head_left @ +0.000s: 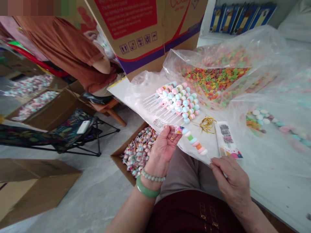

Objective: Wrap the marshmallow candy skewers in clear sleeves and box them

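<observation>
My left hand (pixel 165 147) pinches a small printed plastic bag (pixel 177 130), its fingers closed on one end. The bag's other end meets the tip of a candy skewer (pixel 194 141) of pastel marshmallows with green and orange pieces between them. I cannot tell whether the tip is inside the bag. My right hand (pixel 230 181) is closed around the skewer's stick at the lower end. Beyond my hands lies a pile of similar marshmallow skewers (pixel 179 100), sticks pointing left. Gold twist ties (pixel 207 124) and a stack of printed bags (pixel 227 137) lie to the right.
A large cardboard carton (pixel 145 35) stands at the back. Clear sacks hold candy rings (pixel 216 81) and marshmallows (pixel 291 134). Below the table edge sits a box of wrapped skewers (pixel 141 152). A folding chair (pixel 70 132) and a co-worker in a brown shirt (pixel 60 48) are at left.
</observation>
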`<state>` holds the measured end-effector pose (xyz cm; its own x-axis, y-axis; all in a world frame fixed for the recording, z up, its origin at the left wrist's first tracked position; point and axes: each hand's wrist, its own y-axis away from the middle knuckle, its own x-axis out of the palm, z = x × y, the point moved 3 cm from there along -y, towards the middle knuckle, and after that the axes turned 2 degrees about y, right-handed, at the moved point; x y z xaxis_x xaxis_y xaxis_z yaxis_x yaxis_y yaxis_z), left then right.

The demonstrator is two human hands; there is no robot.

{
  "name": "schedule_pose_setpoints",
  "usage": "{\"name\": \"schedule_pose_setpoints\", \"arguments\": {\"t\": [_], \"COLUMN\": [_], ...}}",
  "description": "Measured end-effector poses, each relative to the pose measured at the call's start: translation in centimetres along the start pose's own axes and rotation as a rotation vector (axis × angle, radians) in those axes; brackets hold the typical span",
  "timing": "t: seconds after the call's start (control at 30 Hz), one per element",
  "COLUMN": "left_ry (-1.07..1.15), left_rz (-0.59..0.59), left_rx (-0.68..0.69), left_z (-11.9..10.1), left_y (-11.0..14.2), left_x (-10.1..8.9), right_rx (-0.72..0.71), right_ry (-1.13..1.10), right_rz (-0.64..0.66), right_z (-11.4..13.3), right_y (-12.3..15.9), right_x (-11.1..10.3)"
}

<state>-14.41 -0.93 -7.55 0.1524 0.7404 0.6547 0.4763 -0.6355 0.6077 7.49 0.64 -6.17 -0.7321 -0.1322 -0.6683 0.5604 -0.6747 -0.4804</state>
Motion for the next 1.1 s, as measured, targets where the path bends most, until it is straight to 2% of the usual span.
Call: {"name": "schedule_pose_setpoints", "arguments": {"t": [0.17,0.37,0.47,0.57,0.77,1.1], "left_ry": [-0.001,-0.226,-0.276,-0.275,-0.17,-0.095], "left_rz": [0.017,0.256,0.304,0.269,0.108,0.065], "left_rx": [0.021,0.087,0.083,0.073,0.047,0.036], "left_z": [-0.1,-0.5,-0.4,-0.4,-0.8,-0.6], "left_y": [-0.3,0.5,0.9,0.9,0.6,0.3], "left_x": [-0.4,-0.4,-0.3,-0.4,-0.9,-0.8], "right_rx": [-0.027,0.087,0.123,0.135,0.136,-0.038], "right_ry": [0.03,-0.012,-0.039,-0.057,-0.05,0.061], "right_rz": [-0.007,0.024,0.026,0.032,0.02,-0.001], "right_z": [-0.4,-1.2,-1.4,-1.4,-1.3,-0.9], "right_y": [0.2,0.3,0.4,0.4,0.5,0.5], "right_x": [0.1,-0.2,-0.3,-0.3,-0.5,-0.4]}}
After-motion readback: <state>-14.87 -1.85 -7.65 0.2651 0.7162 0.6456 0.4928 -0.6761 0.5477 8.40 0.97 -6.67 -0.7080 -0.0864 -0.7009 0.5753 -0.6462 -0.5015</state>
